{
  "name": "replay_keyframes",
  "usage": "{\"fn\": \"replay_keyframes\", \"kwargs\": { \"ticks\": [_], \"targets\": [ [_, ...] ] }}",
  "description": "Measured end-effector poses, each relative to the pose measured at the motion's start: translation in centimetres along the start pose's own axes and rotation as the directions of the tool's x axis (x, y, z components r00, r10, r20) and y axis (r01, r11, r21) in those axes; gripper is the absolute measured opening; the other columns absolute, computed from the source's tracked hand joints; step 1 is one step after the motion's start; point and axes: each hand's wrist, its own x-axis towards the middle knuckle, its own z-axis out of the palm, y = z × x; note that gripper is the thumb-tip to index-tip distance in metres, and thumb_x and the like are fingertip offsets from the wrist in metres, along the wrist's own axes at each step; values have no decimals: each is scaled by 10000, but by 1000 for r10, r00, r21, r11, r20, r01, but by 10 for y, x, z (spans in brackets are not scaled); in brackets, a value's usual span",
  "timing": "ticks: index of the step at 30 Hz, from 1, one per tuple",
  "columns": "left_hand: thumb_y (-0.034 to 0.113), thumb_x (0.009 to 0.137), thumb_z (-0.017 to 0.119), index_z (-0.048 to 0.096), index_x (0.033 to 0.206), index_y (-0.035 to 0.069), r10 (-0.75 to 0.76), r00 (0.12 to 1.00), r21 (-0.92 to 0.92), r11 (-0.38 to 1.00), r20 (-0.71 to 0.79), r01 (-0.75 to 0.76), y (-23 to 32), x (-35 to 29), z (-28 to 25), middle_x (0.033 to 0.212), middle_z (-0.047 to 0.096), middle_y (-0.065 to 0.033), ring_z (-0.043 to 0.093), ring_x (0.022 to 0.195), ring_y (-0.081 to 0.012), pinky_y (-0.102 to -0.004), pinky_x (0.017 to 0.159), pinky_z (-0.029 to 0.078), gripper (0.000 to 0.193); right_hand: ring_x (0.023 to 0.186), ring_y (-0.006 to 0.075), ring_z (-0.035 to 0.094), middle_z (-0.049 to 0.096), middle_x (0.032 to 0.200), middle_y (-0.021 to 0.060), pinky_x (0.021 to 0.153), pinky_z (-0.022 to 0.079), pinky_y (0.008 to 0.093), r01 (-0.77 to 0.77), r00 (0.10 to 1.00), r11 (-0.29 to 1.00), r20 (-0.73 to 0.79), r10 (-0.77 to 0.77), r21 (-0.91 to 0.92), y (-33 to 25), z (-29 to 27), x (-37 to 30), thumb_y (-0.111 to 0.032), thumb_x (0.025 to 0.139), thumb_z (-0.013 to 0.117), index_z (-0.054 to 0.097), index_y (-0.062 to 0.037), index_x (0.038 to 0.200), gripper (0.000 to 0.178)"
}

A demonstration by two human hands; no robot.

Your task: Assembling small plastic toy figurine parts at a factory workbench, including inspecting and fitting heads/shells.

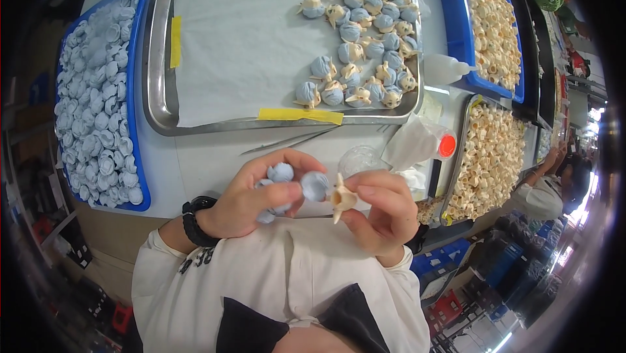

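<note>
My left hand (251,193) is closed around several light blue, hollow shell-like cups. One blue cup (315,186) is held out at the fingertips, its hollow side facing right. Between the thumb and fingers of my right hand (386,213) is a cream hollow figurine head piece (342,199) with pointed projections, its opening turned to the left. The cup and the head piece are close together in front of my chest. Beyond them, on a paper-lined metal tray (156,85), lie several joined blue-and-cream figurine heads (349,51), gathered on the right side.
At the left is a blue bin (142,157) of blue cups. Cream pieces fill a blue bin (460,27) and a metal tray (464,131) at the right. Tweezers (290,139), a clear glass dish (360,159), a white squeeze bottle (443,69) and a red-capped bottle (447,146) lie between.
</note>
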Motion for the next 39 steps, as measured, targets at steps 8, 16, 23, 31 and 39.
{"fn": "replay_keyframes", "kwargs": {
  "ticks": [8, 16, 23, 31, 39],
  "targets": [
    [243, 861, 511, 466, 1138, 20, -99, 995, -507, 856, 20, 95, -11, 1, -4, 969, 557, -109, 549, 776, -144, -274, 659, 464, 358, 773, 205, 605, 589, 936, 146, 600, 495, 254, -16, 999, 998, 31, 18, -56, 1, 3, 4, 102, 590, 708, 612, -5, 949, 387],
    [187, 868, 489, 442, 1161, 27, -30, 996, -341, 938, 79, 55, -5, -2, -4, 930, 550, -104, 555, 724, -153, -283, 623, 461, 337, 750, 186, 577, 570, 935, 132, 582, 480, 254, -31, 999, 999, 11, 31, -45, 3, 0, 2, 154, 584, 648, 634, -28, 943, 403],
    [167, 874, 484, 429, 1165, 30, -107, 987, -363, 921, 124, 145, -11, -3, -6, 944, 544, -90, 553, 691, -140, -260, 619, 445, 327, 730, 185, 562, 562, 880, 97, 548, 457, 249, 42, 989, 990, 144, -22, -135, 1, 3, 9, 118, 569, 671, 643, -38, 960, 421],
    [236, 902, 460, 397, 1182, 42, -131, 988, -328, 932, 86, 152, -14, -2, 1, 1034, 522, -91, 571, 883, -175, -346, 813, 475, 347, 688, 173, 578, 558, 879, 99, 534, 463, 246, -20, 990, 995, 140, 34, -99, -1, 4, 4, 57, 549, 733, 644, -35, 962, 433],
    [242, 933, 408, 459, 1153, 24, -187, 979, -297, 933, 80, 203, -10, -2, 0, 950, 563, -68, 556, 804, -121, -259, 706, 471, 314, 684, 186, 584, 580, 881, 106, 537, 463, 255, 7, 989, 996, 148, 6, -90, 1, 2, 8, 40, 573, 730, 640, -31, 951, 395]
  ]
}}
